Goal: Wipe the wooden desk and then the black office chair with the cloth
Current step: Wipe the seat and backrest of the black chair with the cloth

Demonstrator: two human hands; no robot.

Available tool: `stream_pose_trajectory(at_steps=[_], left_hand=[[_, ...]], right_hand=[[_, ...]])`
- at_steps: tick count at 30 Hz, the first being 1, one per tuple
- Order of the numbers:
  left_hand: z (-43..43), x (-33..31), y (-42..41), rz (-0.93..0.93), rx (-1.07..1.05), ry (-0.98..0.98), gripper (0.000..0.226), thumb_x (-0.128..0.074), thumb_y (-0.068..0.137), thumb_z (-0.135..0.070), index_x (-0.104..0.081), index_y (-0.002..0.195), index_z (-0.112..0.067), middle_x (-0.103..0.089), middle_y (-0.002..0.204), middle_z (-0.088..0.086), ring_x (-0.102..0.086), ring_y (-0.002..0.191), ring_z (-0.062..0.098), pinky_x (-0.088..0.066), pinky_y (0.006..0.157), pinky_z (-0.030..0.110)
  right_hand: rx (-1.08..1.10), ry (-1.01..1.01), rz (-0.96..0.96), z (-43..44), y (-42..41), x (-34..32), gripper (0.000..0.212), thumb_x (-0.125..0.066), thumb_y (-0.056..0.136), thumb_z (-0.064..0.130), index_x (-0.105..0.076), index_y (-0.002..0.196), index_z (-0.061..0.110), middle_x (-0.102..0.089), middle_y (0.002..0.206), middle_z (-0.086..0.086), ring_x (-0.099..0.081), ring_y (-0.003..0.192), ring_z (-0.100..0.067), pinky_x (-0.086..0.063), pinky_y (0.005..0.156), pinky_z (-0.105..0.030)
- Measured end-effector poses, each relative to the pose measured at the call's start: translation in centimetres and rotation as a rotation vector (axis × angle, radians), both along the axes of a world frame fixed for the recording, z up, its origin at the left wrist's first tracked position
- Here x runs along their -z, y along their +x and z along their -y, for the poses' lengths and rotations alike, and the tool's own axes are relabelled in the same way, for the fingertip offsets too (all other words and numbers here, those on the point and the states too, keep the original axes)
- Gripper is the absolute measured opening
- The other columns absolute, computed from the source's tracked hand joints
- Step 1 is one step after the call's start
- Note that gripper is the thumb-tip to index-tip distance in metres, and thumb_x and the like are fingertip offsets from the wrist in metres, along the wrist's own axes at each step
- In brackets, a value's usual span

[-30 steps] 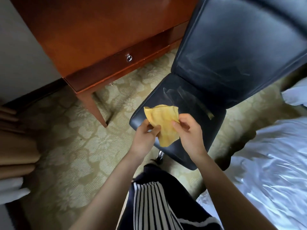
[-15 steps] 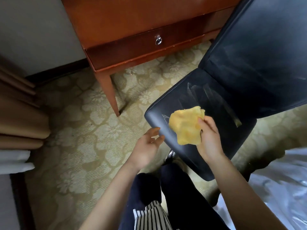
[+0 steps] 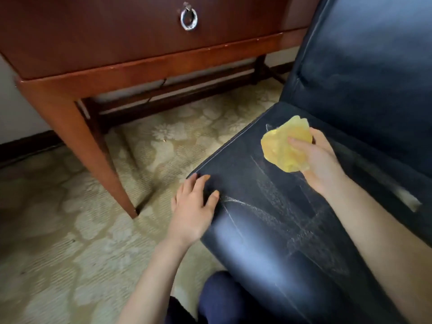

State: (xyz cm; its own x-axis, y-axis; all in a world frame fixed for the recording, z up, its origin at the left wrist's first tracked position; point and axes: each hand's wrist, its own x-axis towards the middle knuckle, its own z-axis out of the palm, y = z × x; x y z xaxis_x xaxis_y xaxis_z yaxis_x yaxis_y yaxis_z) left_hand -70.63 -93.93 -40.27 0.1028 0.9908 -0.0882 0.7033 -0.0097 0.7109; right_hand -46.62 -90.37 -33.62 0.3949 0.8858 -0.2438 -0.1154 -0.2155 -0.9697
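Desk (image 3: pixel 117 43) top cropped, chair (image 3: pixel 292 218) backrest cropped, fingers (image 3: pixel 298 142) partly hiding cloth (image 3: pixel 278 150)

There is one reddish-brown wooden desk (image 3: pixel 140 69) at the far left, with one silver ring pull (image 3: pixel 189 18) on its front, and one black leather office chair (image 3: pixel 268 218) at the right. One crumpled yellow cloth (image 3: pixel 280 148) shows over the chair seat. Two bare hands are in view: one left hand (image 3: pixel 191 211) and one right hand (image 3: pixel 320 160).

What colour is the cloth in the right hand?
Yellow cloth, bunched in the right hand; the head view shows it.
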Motion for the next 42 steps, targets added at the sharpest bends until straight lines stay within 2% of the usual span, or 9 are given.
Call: stream_pose_trajectory(at_steps=[4,8,12,17,20,24,29,39,42], left_hand=[[-2.8,4.0,-0.3,-0.097,-0.045,0.049,0.054,-0.034,0.095,-0.049,-0.028,0.145,-0.032,-0.019,0.156,0.002,-0.011,0.144,0.019,-0.001,0.116,0.048],[-3.4,5.5,-0.3,-0.042,-0.095,0.104,0.055,-0.031,0.092,-0.054,-0.031,0.145,-0.036,-0.035,0.147,0.001,-0.028,0.137,0.026,-0.015,0.115,0.042],[-2.7,5.5,0.6,-0.016,-0.177,0.113,0.054,-0.034,0.092,-0.056,-0.033,0.143,-0.038,-0.037,0.145,0.007,-0.027,0.135,0.030,-0.017,0.114,0.039],[-0.2,5.5,1.5,-0.023,-0.253,0.099,0.053,-0.035,0.092,-0.057,-0.034,0.142,-0.038,-0.037,0.143,0.010,-0.027,0.132,0.034,-0.017,0.110,0.039],[2.1,5.7,2.0,-0.081,-0.289,0.100,0.057,-0.033,0.090,-0.062,-0.030,0.142,-0.039,-0.036,0.143,0.012,-0.028,0.132,0.036,-0.018,0.110,0.041],[6.1,6.1,3.4,-0.197,-0.356,0.121,0.065,-0.028,0.085,-0.070,-0.026,0.142,-0.040,-0.036,0.142,0.012,-0.030,0.130,0.036,-0.021,0.109,0.046],[10.2,5.2,4.3,-0.352,-0.385,0.130,0.072,-0.018,0.080,-0.075,-0.038,0.135,-0.033,-0.045,0.130,0.020,-0.040,0.124,0.040,-0.018,0.107,0.051],[16.8,6.1,7.2,-0.379,-0.350,0.326,0.055,-0.027,0.089,-0.057,-0.047,0.126,-0.021,-0.050,0.110,0.016,-0.049,0.108,0.037,-0.030,0.100,0.048],[17.0,6.9,8.0,-0.176,-0.363,0.387,0.049,-0.042,0.092,-0.045,-0.049,0.126,-0.010,-0.045,0.118,0.020,-0.045,0.112,0.038,-0.030,0.101,0.045]], right_hand=[[-0.017,0.199,0.303,-3.8,-0.4,1.3,0.043,-0.065,0.083,0.007,-0.049,0.120,0.021,-0.059,0.110,0.002,-0.059,0.101,-0.013,-0.050,0.071,-0.028],[-0.092,0.357,0.587,-5.6,-0.6,1.5,0.041,-0.061,0.080,0.002,-0.049,0.116,0.019,-0.060,0.106,-0.001,-0.060,0.097,-0.014,-0.053,0.079,-0.031],[-0.201,0.420,0.765,-4.2,-0.1,0.6,0.038,-0.059,0.080,0.000,-0.052,0.112,0.019,-0.058,0.094,0.006,-0.057,0.092,-0.013,-0.049,0.079,-0.028],[-0.309,0.467,0.965,0.0,2.1,0.0,0.036,-0.060,0.078,0.000,-0.055,0.109,0.019,-0.057,0.089,0.009,-0.052,0.079,-0.004,-0.035,0.060,-0.001],[-0.353,0.492,1.037,3.0,3.3,0.7,0.038,-0.061,0.078,0.000,-0.056,0.111,0.018,-0.057,0.093,0.008,-0.051,0.077,-0.005,-0.033,0.057,0.003],[-0.371,0.516,1.122,8.0,4.9,1.9,0.037,-0.062,0.080,0.002,-0.057,0.110,0.022,-0.058,0.095,0.008,-0.054,0.078,-0.013,-0.038,0.059,-0.014],[-0.249,0.453,1.171,14.9,8.0,4.1,0.038,-0.061,0.077,0.003,-0.060,0.108,0.025,-0.067,0.096,0.003,-0.058,0.086,-0.021,-0.048,0.074,-0.037],[-0.226,0.278,1.251,19.1,9.0,9.6,0.038,-0.059,0.091,0.027,-0.058,0.127,0.017,-0.064,0.120,-0.003,-0.057,0.107,-0.025,-0.039,0.086,-0.032],[-0.242,0.247,1.309,18.4,7.5,9.6,0.034,-0.054,0.094,0.026,-0.059,0.128,0.024,-0.066,0.117,-0.001,-0.059,0.104,-0.023,-0.039,0.081,-0.032]])
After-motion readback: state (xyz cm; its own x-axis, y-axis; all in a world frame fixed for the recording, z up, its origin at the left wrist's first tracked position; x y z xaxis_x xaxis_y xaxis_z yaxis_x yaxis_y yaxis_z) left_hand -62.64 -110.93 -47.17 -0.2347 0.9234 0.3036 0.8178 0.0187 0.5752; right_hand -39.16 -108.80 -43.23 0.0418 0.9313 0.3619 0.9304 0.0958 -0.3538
